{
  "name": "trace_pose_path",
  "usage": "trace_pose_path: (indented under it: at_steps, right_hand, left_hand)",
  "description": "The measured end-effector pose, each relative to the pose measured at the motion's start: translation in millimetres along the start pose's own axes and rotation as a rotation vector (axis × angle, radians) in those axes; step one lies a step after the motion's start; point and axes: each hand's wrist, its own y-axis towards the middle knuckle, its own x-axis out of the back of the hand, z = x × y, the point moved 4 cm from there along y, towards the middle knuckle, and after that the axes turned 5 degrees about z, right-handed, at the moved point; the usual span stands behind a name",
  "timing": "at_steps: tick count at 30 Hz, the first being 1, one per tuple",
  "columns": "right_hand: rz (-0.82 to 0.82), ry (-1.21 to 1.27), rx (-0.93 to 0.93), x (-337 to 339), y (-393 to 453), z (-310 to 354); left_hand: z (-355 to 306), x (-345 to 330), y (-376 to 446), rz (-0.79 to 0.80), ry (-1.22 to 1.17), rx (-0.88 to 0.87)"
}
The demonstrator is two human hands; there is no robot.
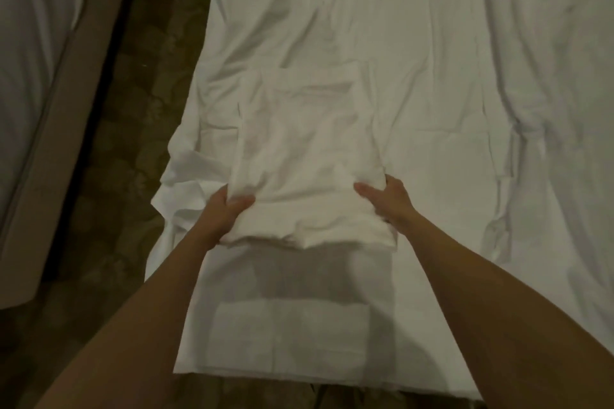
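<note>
Folded white cloth bundle (pixel 309 159), matt, softly creased. Same matt wrinkled fabric for the white bed sheet (pixel 432 43) under it. Dull, rough-ish patterned brown carpet (pixel 139 109) at 9 o'clock.

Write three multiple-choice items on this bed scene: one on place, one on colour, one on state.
1. Where is the folded cloth? A on the carpet; B on the bed sheet; C on a chair.
2. What colour is it? A white; B blue; C red.
3. What do the left hand and right hand do? A both grip the cloth; B both hang free; C only one touches it.
Key: 1 B, the bed sheet spreads under it. 2 A, it is as white as the sheet. 3 A, each thumb lies on top at a near corner.
</note>
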Motion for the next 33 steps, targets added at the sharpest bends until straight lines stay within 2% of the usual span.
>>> trace_pose_path:
  at_steps: [3,7,9,12,15,18,19,22,25,29,33]
  right_hand:
    - [-0.061,-0.028,0.036,-3.8,-22.5,-3.9]
    - [-0.039,-0.150,-0.140,-21.0,-35.6,-49.1]
    - [0.007,-0.187,-0.229,-25.0,-35.5,-64.8]
    - [0.122,-0.097,-0.356,-22.6,-34.3,-68.7]
    - [0.321,-0.080,-0.477,-16.6,-42.0,-67.4]
    - [0.459,-0.076,-0.565,-14.5,-54.2,-80.1]
    - [0.463,-0.064,-0.548,-14.7,-56.5,-85.4]
    - [0.341,0.098,-0.406,-16.0,-54.4,-93.0]
    - [0.265,0.215,-0.285,-18.3,-53.8,-85.3]
    - [0.304,0.292,-0.297,-21.3,-63.4,-84.1]
    - [0.348,-0.005,-0.320,-34.4,-69.3,-98.0]
  left_hand:
    - [15.4,3.2,-9.9,-0.026,-0.003,-0.019]
    - [65.9,-10.8,-11.0,-0.028,0.251,0.177]
    - [73.8,-16.1,-6.8,0.005,0.299,0.220]
    - [60.0,-15.5,4.5,0.012,0.188,0.190]
    - [42.6,-11.0,10.7,-0.043,0.163,0.132]
    - [36.9,-13.8,-7.4,0.010,0.114,0.127]
    - [42.7,-16.4,-17.4,0.074,0.051,0.201]
    - [63.0,-23.3,-45.4,0.281,-0.121,0.465]
    - [66.7,-22.8,-48.8,0.327,-0.205,0.485]
    - [66.7,-10.0,-50.5,0.348,-0.215,0.454]
    - [85.0,-10.4,-51.6,0.232,-0.005,0.470]
